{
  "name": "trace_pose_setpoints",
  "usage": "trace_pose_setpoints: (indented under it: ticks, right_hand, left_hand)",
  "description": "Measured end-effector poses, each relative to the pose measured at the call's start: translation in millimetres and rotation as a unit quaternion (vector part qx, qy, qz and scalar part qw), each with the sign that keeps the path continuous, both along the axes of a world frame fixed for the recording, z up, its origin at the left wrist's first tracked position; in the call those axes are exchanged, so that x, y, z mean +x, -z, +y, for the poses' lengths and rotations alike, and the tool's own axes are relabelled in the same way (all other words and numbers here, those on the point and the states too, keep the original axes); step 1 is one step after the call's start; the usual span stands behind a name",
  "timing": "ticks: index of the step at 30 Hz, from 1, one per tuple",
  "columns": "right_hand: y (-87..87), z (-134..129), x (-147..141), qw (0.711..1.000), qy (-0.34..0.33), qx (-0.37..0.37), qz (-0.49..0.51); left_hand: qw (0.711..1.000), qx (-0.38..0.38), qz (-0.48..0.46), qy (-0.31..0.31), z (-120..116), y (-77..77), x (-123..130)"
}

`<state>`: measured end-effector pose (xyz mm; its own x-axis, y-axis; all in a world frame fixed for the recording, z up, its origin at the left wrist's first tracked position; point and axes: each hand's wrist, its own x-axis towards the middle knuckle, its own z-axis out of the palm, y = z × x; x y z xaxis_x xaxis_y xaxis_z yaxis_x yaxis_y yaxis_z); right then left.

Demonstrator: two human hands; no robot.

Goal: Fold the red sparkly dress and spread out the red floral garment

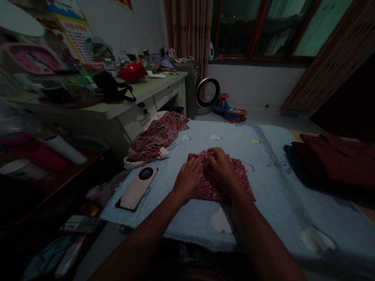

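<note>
The folded red floral-print garment (213,187) is lying on the blue patterned cover (271,185) beneath both hands, its longer side seemingly running nine-to-three. The left hand (189,177) is covering nine o'clock, the right hand (220,164) twelve; whether either grip is pinching, I cannot tell.

Single head-worn view, facing forward and down, blue sheet (269,207) near, window (237,29) far

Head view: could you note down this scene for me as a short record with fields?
Left hand: on the red cloth
Right hand: also on it; grip unclear
Under cloth: blue sheet
Left of cloth: phone, camera side up; patterned garment
Right of cloth: folded clothes
Beyond: cluttered desk; ride-on toy on floor
Light: dim
</note>
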<state>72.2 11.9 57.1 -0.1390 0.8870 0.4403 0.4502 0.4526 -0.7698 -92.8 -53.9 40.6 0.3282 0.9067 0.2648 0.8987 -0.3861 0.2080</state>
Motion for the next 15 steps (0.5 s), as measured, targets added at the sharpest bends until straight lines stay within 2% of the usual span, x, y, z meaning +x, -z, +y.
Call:
trace_pose_setpoints:
  ticks: [4, 8, 11, 13, 15]
  right_hand:
    - [-5.9, -18.4, 48.0, 0.997, 0.071, -0.039, 0.012]
    - [4.3, -36.7, 99.6, 0.982, 0.162, -0.093, 0.003]
    - [20.0, -53.2, 129.7, 0.967, 0.214, -0.135, -0.030]
    - [30.9, -64.2, 143.1, 0.958, 0.237, -0.151, -0.055]
    - [39.5, -73.1, 151.5, 0.955, 0.239, -0.163, -0.069]
  left_hand:
    - [0.998, -0.063, 0.016, -0.011, 19.6, 20.4, 3.5]
    - [0.993, -0.117, 0.022, -0.017, 22.6, 28.5, -1.1]
    - [0.995, -0.097, 0.025, -0.030, 20.5, 20.9, 2.1]
    - [0.998, -0.046, 0.017, -0.044, 20.9, 10.5, 10.7]
    - [0.999, 0.009, -0.004, -0.033, 24.8, -1.3, 24.9]
